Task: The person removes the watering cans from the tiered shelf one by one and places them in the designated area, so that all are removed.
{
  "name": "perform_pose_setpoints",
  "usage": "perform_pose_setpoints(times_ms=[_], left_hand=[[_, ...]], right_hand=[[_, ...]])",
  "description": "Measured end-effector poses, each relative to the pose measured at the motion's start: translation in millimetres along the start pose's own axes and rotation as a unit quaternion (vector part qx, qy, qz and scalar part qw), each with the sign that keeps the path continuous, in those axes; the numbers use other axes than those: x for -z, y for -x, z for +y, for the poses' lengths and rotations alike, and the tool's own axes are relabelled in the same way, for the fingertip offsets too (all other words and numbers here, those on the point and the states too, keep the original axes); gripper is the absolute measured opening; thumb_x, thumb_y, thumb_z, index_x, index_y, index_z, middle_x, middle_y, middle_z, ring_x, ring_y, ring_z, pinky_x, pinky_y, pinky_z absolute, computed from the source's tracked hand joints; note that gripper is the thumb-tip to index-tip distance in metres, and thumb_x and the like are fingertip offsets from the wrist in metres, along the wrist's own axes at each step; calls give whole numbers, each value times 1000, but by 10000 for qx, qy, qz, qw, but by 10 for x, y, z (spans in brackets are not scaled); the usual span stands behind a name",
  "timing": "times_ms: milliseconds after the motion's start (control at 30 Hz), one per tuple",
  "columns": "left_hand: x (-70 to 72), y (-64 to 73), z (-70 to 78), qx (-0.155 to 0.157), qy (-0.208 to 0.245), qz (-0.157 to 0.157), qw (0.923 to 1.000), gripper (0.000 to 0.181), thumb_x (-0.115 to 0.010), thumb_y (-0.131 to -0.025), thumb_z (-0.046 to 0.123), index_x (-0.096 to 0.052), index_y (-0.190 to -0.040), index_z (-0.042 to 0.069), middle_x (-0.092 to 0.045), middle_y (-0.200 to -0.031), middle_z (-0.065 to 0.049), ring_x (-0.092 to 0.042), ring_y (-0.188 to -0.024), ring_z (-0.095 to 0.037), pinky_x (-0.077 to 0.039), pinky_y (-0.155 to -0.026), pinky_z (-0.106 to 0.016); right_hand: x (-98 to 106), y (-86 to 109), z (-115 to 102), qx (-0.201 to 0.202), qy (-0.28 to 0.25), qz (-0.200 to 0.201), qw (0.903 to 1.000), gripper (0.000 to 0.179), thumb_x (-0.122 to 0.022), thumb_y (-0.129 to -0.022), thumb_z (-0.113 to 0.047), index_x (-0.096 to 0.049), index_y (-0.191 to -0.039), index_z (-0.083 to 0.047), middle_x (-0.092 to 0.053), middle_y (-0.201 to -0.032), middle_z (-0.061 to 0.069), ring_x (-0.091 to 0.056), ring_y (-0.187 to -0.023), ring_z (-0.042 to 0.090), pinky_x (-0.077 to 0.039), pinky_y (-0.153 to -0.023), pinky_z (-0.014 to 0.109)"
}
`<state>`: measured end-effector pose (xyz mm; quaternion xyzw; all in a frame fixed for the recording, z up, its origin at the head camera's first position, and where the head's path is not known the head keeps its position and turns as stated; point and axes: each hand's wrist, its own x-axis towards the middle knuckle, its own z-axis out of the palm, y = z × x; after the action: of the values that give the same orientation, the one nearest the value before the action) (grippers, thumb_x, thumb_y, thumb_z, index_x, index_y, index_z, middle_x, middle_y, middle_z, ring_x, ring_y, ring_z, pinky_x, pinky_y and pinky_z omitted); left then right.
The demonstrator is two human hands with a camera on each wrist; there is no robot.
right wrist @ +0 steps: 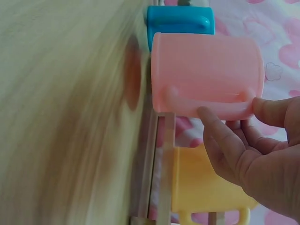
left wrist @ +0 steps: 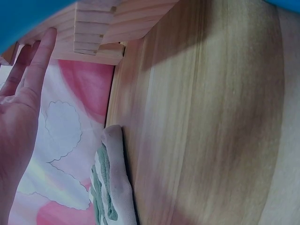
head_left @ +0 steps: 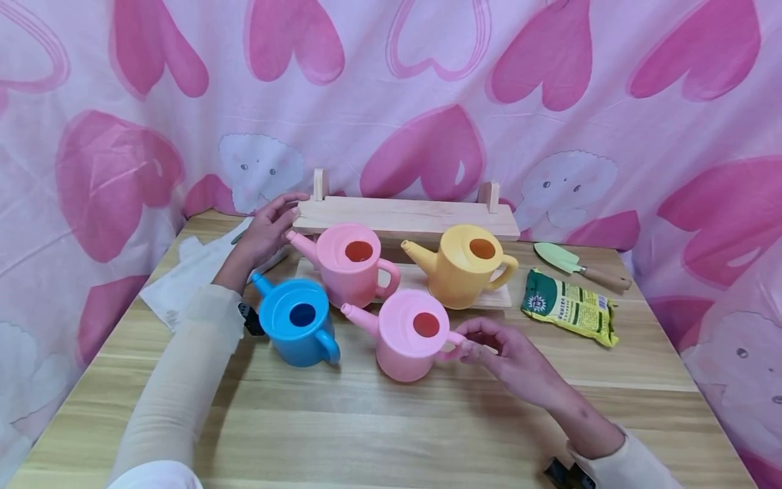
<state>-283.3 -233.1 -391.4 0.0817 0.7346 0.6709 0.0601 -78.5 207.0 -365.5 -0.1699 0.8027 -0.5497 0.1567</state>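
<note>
My left hand [head_left: 269,229] touches the left end of a two-tier wooden stand [head_left: 403,216] with outstretched fingers; in the left wrist view those fingers [left wrist: 40,65] lie against the wood. With thumb and fingers, my right hand [head_left: 516,363] pinches the handle of the front pink watering can [head_left: 400,353], which is upright, spout to the left. Whether its base touches the table cannot be told. Behind it, another pink watering can [head_left: 349,282] and a yellow watering can [head_left: 455,278] stand on the lower tier. A blue watering can [head_left: 302,346] is nearest my left forearm.
On the right of the wooden table [head_left: 342,435] lie a green-and-yellow packet [head_left: 568,309] and a small trowel [head_left: 577,265] with a pale green blade. A white cloth glove [left wrist: 117,183] lies at the back left. Behind the table hangs a pink heart-patterned curtain [head_left: 360,115].
</note>
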Motion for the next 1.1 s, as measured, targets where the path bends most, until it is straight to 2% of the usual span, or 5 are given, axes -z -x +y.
perform_pose_setpoints(times_ms=[300,600,800,1100], left_hand=[[-15,10,-22,-89,58,-36,9999,50,-59,-105,41,-50,-151,24,-41,-157,-8,-49,-133,-33,-58,-87,-29],[-22,6,-3,-84,-4,-11,10000,50,-61,-104,43,-51,-150,27,-41,-156,-8,-48,-135,-34,-58,-87,-30],[-8,5,-4,-139,25,-74,9999,48,-59,-105,42,-51,-150,26,-41,-157,-9,-49,-134,-34,-58,-88,-29],[12,8,-14,-99,21,-53,9999,48,-59,-104,43,-51,-149,28,-39,-158,-9,-48,-136,-35,-58,-88,-29]], right_hand=[[-98,-36,47,-442,204,121,9987,25,-68,-102,-28,-69,-119,-10,-71,-112,15,-61,-109,33,-55,-89,34],[-163,-59,82,-794,124,122,9967,26,-69,-101,-30,-69,-118,-10,-68,-115,12,-60,-110,29,-52,-95,42],[-208,-69,94,-762,247,37,9968,25,-69,-101,-30,-67,-118,-12,-69,-114,8,-60,-110,27,-51,-95,44],[-219,-77,92,-634,221,-23,9977,23,-69,-101,-28,-68,-118,-13,-70,-115,10,-59,-112,28,-50,-97,46]])
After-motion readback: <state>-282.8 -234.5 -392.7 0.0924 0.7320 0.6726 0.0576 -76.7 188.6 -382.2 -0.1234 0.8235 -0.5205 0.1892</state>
